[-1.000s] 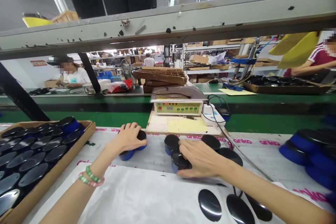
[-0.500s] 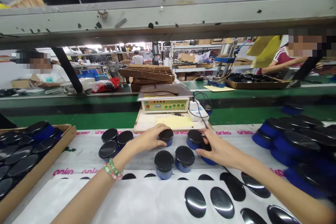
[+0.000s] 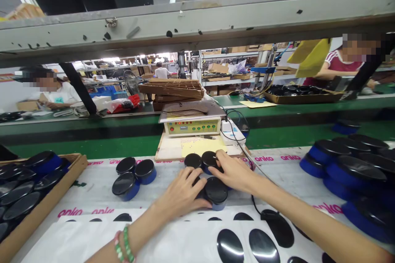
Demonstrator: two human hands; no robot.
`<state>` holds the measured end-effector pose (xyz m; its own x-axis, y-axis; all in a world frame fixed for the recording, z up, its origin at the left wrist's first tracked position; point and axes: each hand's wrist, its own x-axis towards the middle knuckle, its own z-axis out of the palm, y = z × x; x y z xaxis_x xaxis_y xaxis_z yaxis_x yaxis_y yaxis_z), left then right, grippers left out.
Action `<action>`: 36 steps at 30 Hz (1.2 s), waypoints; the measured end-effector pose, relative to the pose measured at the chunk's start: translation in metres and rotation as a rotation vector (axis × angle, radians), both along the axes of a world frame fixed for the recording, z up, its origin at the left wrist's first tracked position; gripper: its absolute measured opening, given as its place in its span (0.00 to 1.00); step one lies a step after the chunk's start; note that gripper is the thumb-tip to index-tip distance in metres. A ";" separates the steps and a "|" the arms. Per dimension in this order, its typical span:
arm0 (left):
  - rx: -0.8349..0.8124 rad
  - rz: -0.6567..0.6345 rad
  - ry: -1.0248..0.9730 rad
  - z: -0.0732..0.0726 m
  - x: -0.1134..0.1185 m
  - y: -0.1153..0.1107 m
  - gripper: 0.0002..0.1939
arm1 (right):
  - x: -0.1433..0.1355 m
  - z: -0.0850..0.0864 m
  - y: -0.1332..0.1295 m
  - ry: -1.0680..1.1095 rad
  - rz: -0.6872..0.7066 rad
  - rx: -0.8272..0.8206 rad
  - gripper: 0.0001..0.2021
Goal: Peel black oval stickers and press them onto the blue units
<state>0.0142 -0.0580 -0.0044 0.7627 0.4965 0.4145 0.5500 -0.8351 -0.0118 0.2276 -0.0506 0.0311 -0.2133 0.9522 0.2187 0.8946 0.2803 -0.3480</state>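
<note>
Just ahead of me, several round blue pieces with glossy black tops stand close together. My left hand (image 3: 188,189) curves over one of them, its fingers and thumb covering most of that piece. A neighbouring piece (image 3: 216,192) stands beside its thumb. My right hand (image 3: 232,169) grips the side of another round black-topped piece (image 3: 210,159) at the back of the cluster. One more piece (image 3: 193,161) stands just left of that. Three similar pieces, among them a front one (image 3: 125,185), sit apart to the left.
Glossy black discs (image 3: 231,245) lie on white sheets (image 3: 173,240) near me. A cardboard tray (image 3: 80,164) of pieces is on the left, stacked pieces (image 3: 354,168) on the right. Behind stand a control box (image 3: 193,126) with cables and a low beam (image 3: 197,22). People sit across.
My left hand has moved from the back piece to one nearer me. My right hand has shifted left with a piece, and the cluster is closer together. The view has tilted slightly.
</note>
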 end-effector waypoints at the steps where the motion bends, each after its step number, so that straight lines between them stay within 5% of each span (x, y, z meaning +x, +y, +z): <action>1: 0.011 -0.024 0.004 0.001 -0.001 0.006 0.28 | 0.003 0.004 0.001 0.007 -0.025 0.010 0.13; 8: 0.119 -0.100 0.037 0.006 0.014 0.003 0.39 | 0.109 0.049 0.067 0.082 -0.554 0.146 0.16; 12: 0.123 -0.100 0.144 0.007 0.026 0.006 0.30 | 0.136 0.032 0.107 0.132 -0.535 -0.017 0.15; 15: 0.037 -0.110 0.089 0.016 0.020 0.007 0.35 | 0.129 0.018 0.115 0.185 -0.519 -0.042 0.14; 19: -0.325 0.007 -0.397 0.049 0.018 -0.002 0.22 | 0.129 0.046 0.093 0.281 -0.603 0.079 0.15; 22: -0.832 0.012 -0.913 0.082 0.038 -0.008 0.18 | 0.118 0.089 0.053 0.370 -0.554 0.229 0.19; 25: -1.443 -0.185 -1.244 0.110 0.061 -0.010 0.23 | 0.078 0.118 0.003 0.445 -0.257 0.274 0.20; 27: -1.782 -0.355 -1.249 0.122 0.067 -0.010 0.26 | 0.044 0.125 -0.025 0.553 0.118 0.222 0.20; 28: -1.900 -0.420 -1.213 0.126 0.066 -0.009 0.27 | 0.030 0.124 -0.036 0.518 0.180 0.214 0.18; 31: -1.999 -0.421 -1.206 0.133 0.051 -0.007 0.26 | 0.008 0.118 -0.053 0.340 0.122 0.349 0.12; 36: -1.743 -0.197 -1.395 0.129 0.032 0.000 0.15 | 0.013 0.107 -0.056 0.241 0.188 0.425 0.14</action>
